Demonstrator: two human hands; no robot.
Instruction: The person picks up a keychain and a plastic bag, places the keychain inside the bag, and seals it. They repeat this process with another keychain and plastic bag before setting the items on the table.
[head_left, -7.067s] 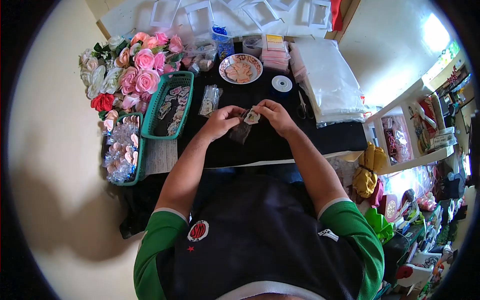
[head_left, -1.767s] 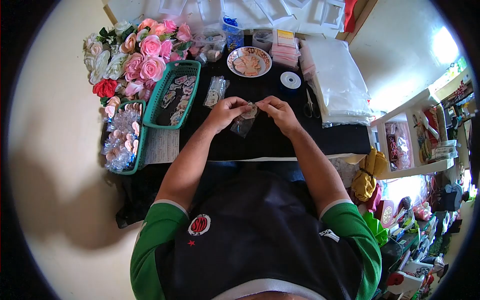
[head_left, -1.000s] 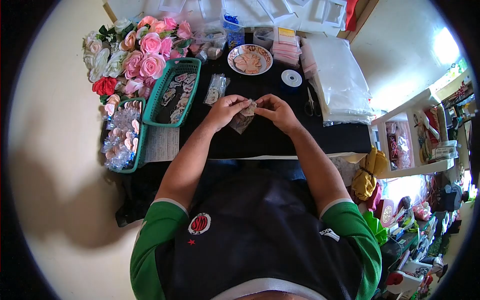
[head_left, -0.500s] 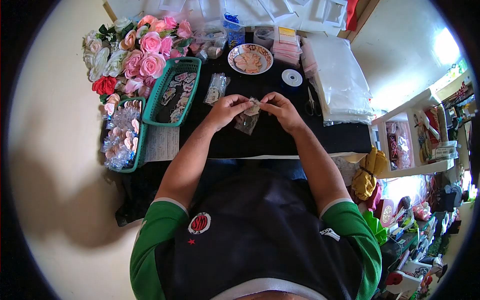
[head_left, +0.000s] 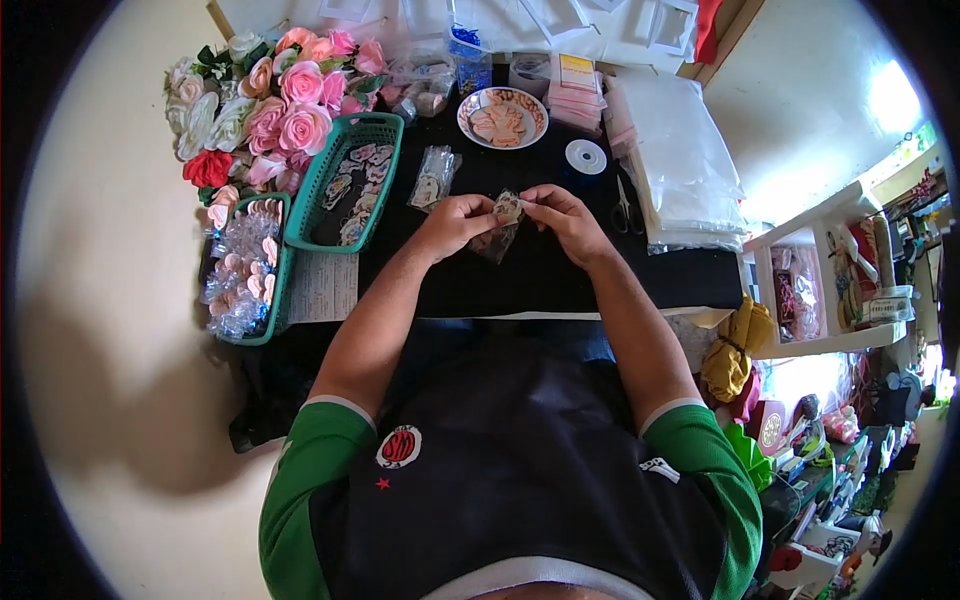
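Observation:
Over the black cloth, both hands hold a small clear plastic bag [head_left: 494, 246] with a flat printed cutout [head_left: 509, 206] at its top. My left hand [head_left: 459, 223] pinches the bag and cutout from the left. The fingers of my right hand [head_left: 566, 222] are closed on the upper right edge of the bag. Whether the cutout sits fully inside cannot be made out. Another clear packet with cutouts [head_left: 434, 177] lies just beyond my left hand. A green basket [head_left: 296, 232] of loose printed cutouts stands to the left.
Artificial roses [head_left: 300, 105] and a second green basket [head_left: 285, 300] of wrapped pieces fill the left side. Behind are a patterned bowl [head_left: 541, 117] of peach-coloured pieces and a white ribbon spool [head_left: 586, 156]. Scissors [head_left: 624, 212] and a stack of plastic sheets [head_left: 685, 165] lie right.
The cutout shows more fully at the top of the bag, and the bag's lower end has shifted slightly. My left fingers have moved slightly down on it.

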